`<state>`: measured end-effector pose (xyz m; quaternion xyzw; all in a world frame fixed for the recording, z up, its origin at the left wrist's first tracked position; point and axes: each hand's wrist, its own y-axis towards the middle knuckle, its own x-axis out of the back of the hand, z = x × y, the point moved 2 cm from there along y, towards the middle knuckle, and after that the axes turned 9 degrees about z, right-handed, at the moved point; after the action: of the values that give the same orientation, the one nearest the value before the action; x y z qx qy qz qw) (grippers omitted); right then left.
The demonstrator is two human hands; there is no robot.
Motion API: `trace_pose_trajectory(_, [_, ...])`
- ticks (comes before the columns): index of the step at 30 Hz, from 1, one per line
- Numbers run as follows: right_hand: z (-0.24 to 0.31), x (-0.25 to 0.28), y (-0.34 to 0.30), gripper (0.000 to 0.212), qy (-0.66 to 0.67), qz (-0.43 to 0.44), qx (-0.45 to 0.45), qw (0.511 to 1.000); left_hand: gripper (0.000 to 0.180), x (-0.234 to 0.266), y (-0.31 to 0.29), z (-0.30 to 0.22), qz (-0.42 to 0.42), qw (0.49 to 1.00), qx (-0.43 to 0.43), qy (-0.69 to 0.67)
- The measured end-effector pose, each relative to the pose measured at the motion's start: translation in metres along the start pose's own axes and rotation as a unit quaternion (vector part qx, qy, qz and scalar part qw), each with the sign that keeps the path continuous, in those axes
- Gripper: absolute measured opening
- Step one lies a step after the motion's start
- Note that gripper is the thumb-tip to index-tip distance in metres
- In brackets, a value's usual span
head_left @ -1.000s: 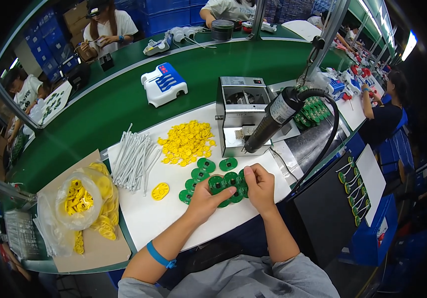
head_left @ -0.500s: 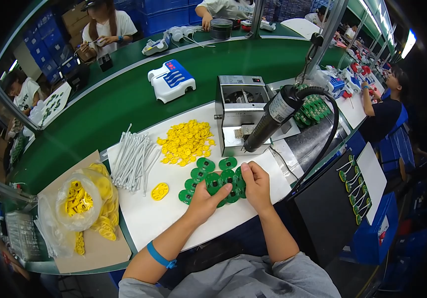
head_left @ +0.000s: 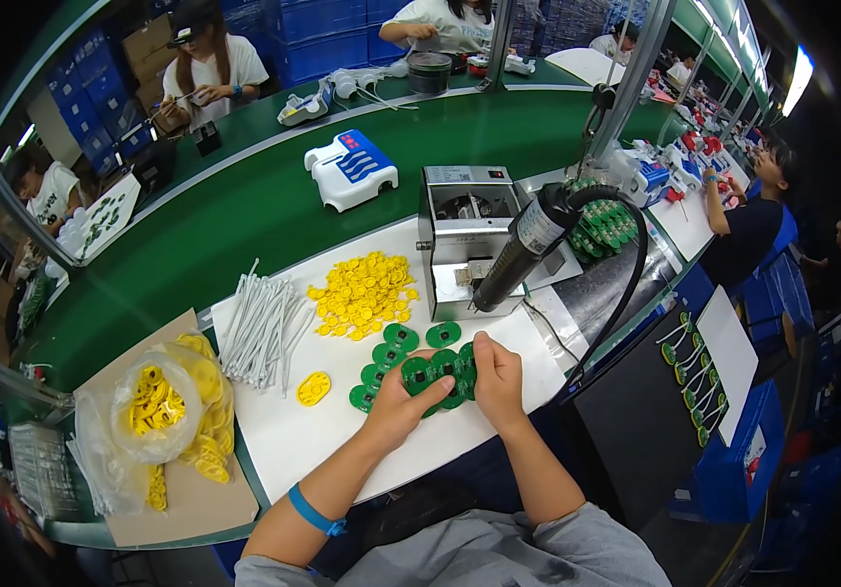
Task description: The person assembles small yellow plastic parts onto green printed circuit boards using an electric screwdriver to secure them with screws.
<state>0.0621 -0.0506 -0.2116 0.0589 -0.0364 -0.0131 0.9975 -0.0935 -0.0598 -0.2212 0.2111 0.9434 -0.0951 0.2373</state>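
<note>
In the head view, a cluster of rounded green circuit boards with dark square parts (head_left: 437, 368) was held above the white sheet (head_left: 318, 455). Uneven pressure from the two hands could have cracked a board or scraped a part, since the left thumb pressed directly on the faces. A slip could have dropped the cluster onto the loose oval green boards (head_left: 400, 338) just beyond and to the left, mixing them together.

The left hand (head_left: 399, 411) was closed around the cluster's left side, thumb on top, its other fingers largely hidden underneath. The right hand (head_left: 499, 380) pinched the right edge between thumb and curled fingers; how firmly it gripped could not be told.
</note>
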Motion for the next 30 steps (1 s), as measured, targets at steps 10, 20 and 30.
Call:
trace_pose_trajectory(10, [0.001, 0.001, -0.001, 0.043, 0.03, -0.015, -0.015, 0.999, 0.028, -0.002, -0.002, -0.002, 0.026, 0.997, -0.005, 0.069])
trace_pose_trajectory(20, [-0.012, 0.01, 0.002, 0.052, 0.073, 0.038, -0.063, 0.995, 0.02, -0.002, 0.001, 0.002, -0.012, 1.0, 0.014, 0.025])
trace_pose_trajectory(30, [-0.01, 0.01, 0.002, 0.055, 0.125, 0.039, -0.11, 0.985, 0.023, 0.006, 0.006, 0.008, 0.039, 0.997, 0.044, -0.04])
